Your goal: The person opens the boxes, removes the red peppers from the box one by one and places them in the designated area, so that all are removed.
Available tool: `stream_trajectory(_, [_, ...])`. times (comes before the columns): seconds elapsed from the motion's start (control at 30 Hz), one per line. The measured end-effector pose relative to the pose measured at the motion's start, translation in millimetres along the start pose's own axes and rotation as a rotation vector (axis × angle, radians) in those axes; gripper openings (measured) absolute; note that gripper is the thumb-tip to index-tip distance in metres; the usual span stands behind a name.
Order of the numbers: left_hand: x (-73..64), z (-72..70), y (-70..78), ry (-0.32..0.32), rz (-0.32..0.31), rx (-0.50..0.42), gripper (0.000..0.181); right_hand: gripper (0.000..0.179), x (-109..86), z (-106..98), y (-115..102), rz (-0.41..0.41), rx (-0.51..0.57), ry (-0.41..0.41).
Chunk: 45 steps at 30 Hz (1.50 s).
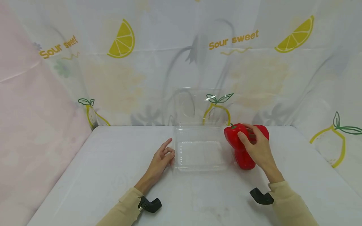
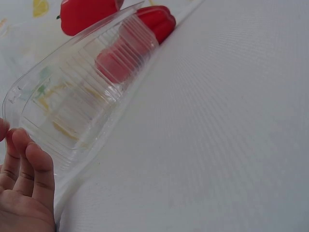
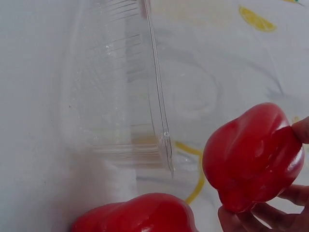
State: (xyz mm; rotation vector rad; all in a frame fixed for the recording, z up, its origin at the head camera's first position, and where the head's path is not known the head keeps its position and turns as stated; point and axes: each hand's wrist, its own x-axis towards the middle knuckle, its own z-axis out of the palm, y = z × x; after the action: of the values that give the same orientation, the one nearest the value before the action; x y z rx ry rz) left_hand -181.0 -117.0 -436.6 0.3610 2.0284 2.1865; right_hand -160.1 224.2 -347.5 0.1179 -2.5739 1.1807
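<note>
My right hand [image 1: 258, 149] grips a red bell pepper [image 1: 236, 135] with a green stem, raised beside the right edge of a clear plastic container [image 1: 200, 168]. In the right wrist view, the fingers and thumb wrap round the side of this held pepper [image 3: 251, 157]. Below it, a second red pepper [image 1: 244, 160] lies on the table, and a third [image 1: 263, 130] shows partly behind the hand. My left hand [image 1: 159, 161] is at the container's left rim, its index finger extended and its other fingertips pinching the edge. The container's hinged lid [image 1: 189, 106] stands up at the back.
A white table [image 1: 113, 169] carries everything. Behind it hangs a pale curtain [image 1: 169, 62] printed with lemons, and a pink cloth [image 1: 36, 119] hangs at the left. Black wrist mounts [image 1: 151, 204] stick out from both sleeves.
</note>
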Motion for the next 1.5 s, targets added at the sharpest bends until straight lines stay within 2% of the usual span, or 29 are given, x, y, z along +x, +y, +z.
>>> stream_trajectory(0.47, [-1.4, -0.4, 2.7, 0.008, 0.002, -0.006, 0.060, 0.053, -3.4, -6, 3, 0.011, 0.006, 0.027])
stream_trajectory(0.63, [-0.3, -0.8, 2.4, -0.007, 0.007, -0.009, 0.060, 0.051, -3.9, -12, 6, 0.016, -0.004, 0.046])
stream_trajectory(0.9, [-0.1, -1.1, 0.9, -0.004, 0.006, -0.007, 0.061, 0.051, -4.3, -20, 11, 0.021, -0.004, 0.031])
stream_trajectory(1.5, [-1.5, 0.5, 1.4, -0.002, -0.013, -0.006, 0.060, 0.053, -7.2, -47, 22, 0.094, -0.022, 0.059])
